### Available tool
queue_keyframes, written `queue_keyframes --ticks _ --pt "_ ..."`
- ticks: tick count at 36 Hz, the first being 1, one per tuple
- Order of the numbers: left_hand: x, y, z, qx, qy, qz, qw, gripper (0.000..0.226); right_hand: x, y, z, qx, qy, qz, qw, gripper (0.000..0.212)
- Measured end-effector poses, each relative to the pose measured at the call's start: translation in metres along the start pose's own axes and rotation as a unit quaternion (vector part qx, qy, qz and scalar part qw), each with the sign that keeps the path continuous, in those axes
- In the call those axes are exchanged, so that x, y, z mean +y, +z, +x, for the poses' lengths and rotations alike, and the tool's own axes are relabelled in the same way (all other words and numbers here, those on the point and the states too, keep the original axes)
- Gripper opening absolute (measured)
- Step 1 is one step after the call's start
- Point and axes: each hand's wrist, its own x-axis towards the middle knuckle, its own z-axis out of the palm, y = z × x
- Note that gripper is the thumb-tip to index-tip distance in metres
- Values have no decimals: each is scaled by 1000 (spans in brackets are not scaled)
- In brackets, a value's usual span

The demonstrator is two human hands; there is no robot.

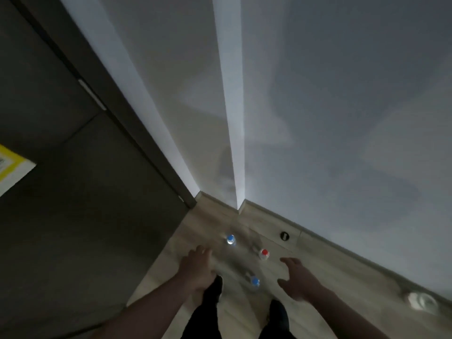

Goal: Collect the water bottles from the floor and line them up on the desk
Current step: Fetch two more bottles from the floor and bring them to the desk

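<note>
Clear plastic bottles, 3 upright on wood floor (305,277) near wall corner: far blue-cap bottle (230,240), red-cap bottle (264,253), near blue-cap bottle (254,282). Left hand (198,266) & right hand (297,277) empty, fingers relaxed. Risk: dim light, rushed reach could knock one over.

Clear plastic bottles: three stand on the pale wood floor (244,311) at lower centre, the far blue-capped one (230,240), the red-capped one (264,253) and the near blue-capped one (254,282); their transparent bodies are smeared, only the caps read clearly.
Yellow-bordered white sheet (9,167): cut off by the left edge, its print too blurred to read.
Whitish round object (422,302): lower right, blurred, kind unclear.
Forearms: cut off by the bottom edge.
Dark shoes (215,287): partly hidden behind the left hand (198,267).
Round dark fitting (284,236) in the skirting board: too small to tell.
</note>
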Motion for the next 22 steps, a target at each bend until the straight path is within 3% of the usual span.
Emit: queue_keyframes --ticks 10,22 --pt "-54 11 160 -21 73 101 992 66 -20 92 96 8 118 115 986 70" --pt "-47 143 367 -52 103 114 987 61 44 196 276 45 197 141 969 69"
